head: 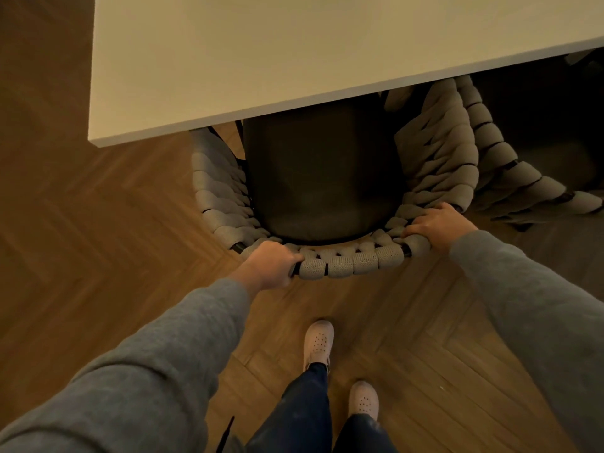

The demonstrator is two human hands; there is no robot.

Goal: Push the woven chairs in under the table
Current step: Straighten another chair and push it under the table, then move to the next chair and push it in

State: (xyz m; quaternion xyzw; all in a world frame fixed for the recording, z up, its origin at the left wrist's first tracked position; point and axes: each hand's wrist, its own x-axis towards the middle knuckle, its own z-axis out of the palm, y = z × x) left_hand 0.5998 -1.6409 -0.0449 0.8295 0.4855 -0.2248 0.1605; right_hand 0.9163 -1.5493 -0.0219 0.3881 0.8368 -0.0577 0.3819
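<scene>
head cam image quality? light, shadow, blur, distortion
Head view: dim warm light, no glare; seat under the table deep in shadow; left hand and right hand gripping the chair fairly sharp; sleeves stretched toward the corners by the wide angle.

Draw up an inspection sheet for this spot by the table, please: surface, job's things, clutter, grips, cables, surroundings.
Surface: pale table top, its near edge over the chair's dark seat.
Job's things: woven chair partly under the table, back rim outside; second woven chair on its right, partly under too.
Clutter: nothing seen.
Grips: left hand and right hand each curl round the nearer chair's back rim.
Cables: thin dark strap at the bottom edge; unclear what it is.
Surroundings: herringbone wood floor; the person's pale shoes.
</scene>
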